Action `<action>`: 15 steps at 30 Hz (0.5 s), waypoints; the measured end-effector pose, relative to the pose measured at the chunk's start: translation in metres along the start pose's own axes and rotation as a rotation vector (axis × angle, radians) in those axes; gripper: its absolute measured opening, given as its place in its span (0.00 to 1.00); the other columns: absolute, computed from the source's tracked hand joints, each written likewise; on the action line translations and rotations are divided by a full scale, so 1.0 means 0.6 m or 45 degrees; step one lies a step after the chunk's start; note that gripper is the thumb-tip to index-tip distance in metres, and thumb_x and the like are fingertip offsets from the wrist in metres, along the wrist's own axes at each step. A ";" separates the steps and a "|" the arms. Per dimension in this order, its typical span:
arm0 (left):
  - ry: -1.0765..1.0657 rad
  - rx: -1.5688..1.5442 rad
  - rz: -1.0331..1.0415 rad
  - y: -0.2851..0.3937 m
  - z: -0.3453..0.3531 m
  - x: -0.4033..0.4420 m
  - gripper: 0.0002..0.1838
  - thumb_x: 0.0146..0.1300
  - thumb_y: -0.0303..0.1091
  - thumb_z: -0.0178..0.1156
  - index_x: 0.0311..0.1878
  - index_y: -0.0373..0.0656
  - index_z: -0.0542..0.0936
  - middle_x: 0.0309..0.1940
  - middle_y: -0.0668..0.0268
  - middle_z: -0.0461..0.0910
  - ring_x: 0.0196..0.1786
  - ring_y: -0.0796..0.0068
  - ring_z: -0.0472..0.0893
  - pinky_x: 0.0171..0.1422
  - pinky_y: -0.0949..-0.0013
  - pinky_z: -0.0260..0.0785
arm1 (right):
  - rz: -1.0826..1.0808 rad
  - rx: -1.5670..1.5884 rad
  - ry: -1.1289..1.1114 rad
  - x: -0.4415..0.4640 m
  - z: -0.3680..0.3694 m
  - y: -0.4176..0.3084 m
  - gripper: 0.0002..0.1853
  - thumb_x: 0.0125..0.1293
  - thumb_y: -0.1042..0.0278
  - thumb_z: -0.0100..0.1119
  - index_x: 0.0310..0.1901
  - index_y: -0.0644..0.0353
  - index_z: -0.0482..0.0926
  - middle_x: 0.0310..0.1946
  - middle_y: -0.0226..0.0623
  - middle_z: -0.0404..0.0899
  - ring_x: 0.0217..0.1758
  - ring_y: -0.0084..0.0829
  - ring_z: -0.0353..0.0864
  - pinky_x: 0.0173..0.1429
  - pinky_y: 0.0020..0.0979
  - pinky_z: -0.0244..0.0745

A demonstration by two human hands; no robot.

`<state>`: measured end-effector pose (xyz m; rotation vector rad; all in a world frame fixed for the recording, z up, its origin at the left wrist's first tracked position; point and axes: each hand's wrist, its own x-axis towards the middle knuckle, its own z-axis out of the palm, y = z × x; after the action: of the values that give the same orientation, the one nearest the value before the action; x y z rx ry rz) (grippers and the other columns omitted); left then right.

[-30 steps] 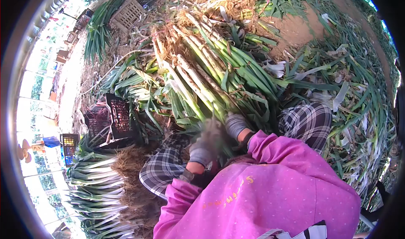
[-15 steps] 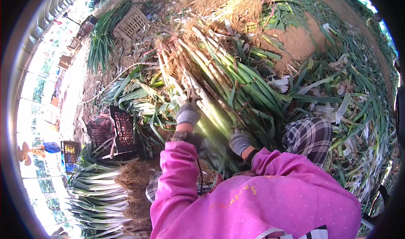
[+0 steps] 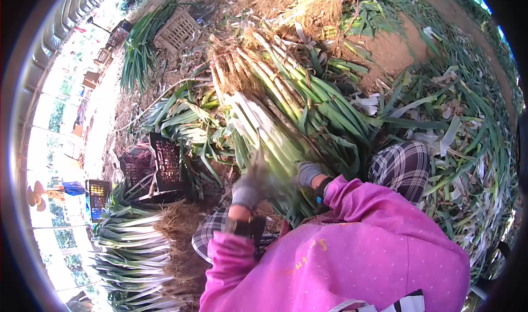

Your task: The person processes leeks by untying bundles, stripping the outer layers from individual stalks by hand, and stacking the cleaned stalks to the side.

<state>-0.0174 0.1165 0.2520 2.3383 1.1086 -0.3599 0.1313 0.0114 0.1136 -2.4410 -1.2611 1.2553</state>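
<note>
A bundle of long leeks (image 3: 275,83) with brown roots lies slanting in front of me, its green leaves reaching toward my lap. My left hand (image 3: 248,186), in a grey glove, is over the lower left side of the bundle; its fingers are smeared by motion. On the leaf end of the pale leeks (image 3: 257,119) rests my right hand (image 3: 309,173), also gloved, with its fingers curled around some stalks. Just under the roots, the pale shafts show white and green.
Stacked leeks (image 3: 132,257) with roots lie at the lower left. Beside them stand a dark crate (image 3: 165,160) and a smaller crate (image 3: 99,197). A pale crate (image 3: 177,32) is farther back. Loose leaves (image 3: 451,169) cover the ground at right.
My left hand has moved from the middle of the pale shafts down toward the leaf end. More white shaft now shows. My right hand has stayed near the leaf end.
</note>
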 end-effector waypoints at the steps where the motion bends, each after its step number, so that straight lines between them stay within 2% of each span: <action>1: 0.011 -0.023 -0.005 -0.013 0.020 -0.029 0.31 0.47 0.48 0.63 0.51 0.40 0.66 0.33 0.49 0.77 0.40 0.48 0.77 0.44 0.53 0.70 | -0.029 0.025 0.080 -0.008 0.012 0.001 0.33 0.43 0.45 0.61 0.48 0.60 0.75 0.45 0.51 0.76 0.48 0.44 0.77 0.52 0.39 0.71; 3: 0.034 -0.061 -0.016 -0.039 0.058 -0.075 0.35 0.46 0.48 0.64 0.55 0.40 0.63 0.34 0.49 0.76 0.38 0.50 0.78 0.40 0.53 0.70 | -0.074 0.073 0.003 -0.012 0.022 -0.001 0.35 0.43 0.44 0.60 0.50 0.61 0.73 0.44 0.51 0.76 0.47 0.45 0.77 0.52 0.39 0.71; 6: 0.015 -0.086 -0.022 -0.020 0.079 -0.128 0.33 0.47 0.45 0.63 0.55 0.42 0.64 0.33 0.49 0.76 0.36 0.49 0.78 0.38 0.53 0.70 | -0.158 0.128 -0.025 -0.027 0.039 -0.007 0.35 0.44 0.44 0.60 0.52 0.61 0.72 0.46 0.53 0.75 0.48 0.46 0.76 0.52 0.38 0.70; 9: -0.029 -0.244 0.039 -0.006 0.117 -0.142 0.32 0.47 0.43 0.62 0.55 0.43 0.65 0.35 0.49 0.76 0.37 0.49 0.78 0.39 0.54 0.70 | -0.420 0.204 -0.041 0.028 0.142 0.048 0.37 0.44 0.44 0.60 0.53 0.62 0.70 0.46 0.54 0.75 0.49 0.47 0.76 0.52 0.39 0.70; 10: -0.027 -0.388 0.047 -0.007 0.148 -0.137 0.33 0.46 0.42 0.63 0.56 0.43 0.64 0.36 0.48 0.76 0.38 0.48 0.77 0.41 0.54 0.69 | -0.479 0.271 0.067 0.009 0.135 0.060 0.32 0.47 0.46 0.60 0.51 0.58 0.73 0.47 0.50 0.75 0.50 0.46 0.75 0.51 0.39 0.71; 13: -0.079 -0.352 0.190 0.017 0.157 -0.144 0.33 0.46 0.43 0.63 0.56 0.44 0.64 0.36 0.49 0.76 0.40 0.47 0.77 0.44 0.54 0.69 | -0.111 -0.372 -0.085 0.009 0.049 0.076 0.24 0.48 0.50 0.61 0.44 0.58 0.78 0.42 0.46 0.78 0.43 0.45 0.78 0.46 0.38 0.73; 14: -0.245 -0.223 0.090 0.038 0.142 -0.141 0.34 0.47 0.36 0.63 0.58 0.40 0.63 0.44 0.56 0.77 0.45 0.62 0.78 0.47 0.66 0.69 | -0.045 -0.031 0.284 0.008 0.049 0.104 0.19 0.50 0.54 0.59 0.42 0.56 0.78 0.40 0.46 0.78 0.41 0.46 0.78 0.45 0.38 0.73; 15: -0.340 -0.133 0.144 0.069 0.122 -0.140 0.35 0.47 0.37 0.63 0.59 0.40 0.62 0.42 0.55 0.77 0.45 0.61 0.78 0.46 0.65 0.69 | 0.025 0.313 0.649 0.005 0.053 0.134 0.15 0.52 0.59 0.57 0.40 0.54 0.79 0.39 0.46 0.78 0.39 0.47 0.78 0.44 0.39 0.74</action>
<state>-0.0392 -0.0001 0.2431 2.1737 0.8446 -0.5402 0.1591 -0.0464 0.0555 -2.3756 -0.8867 0.6695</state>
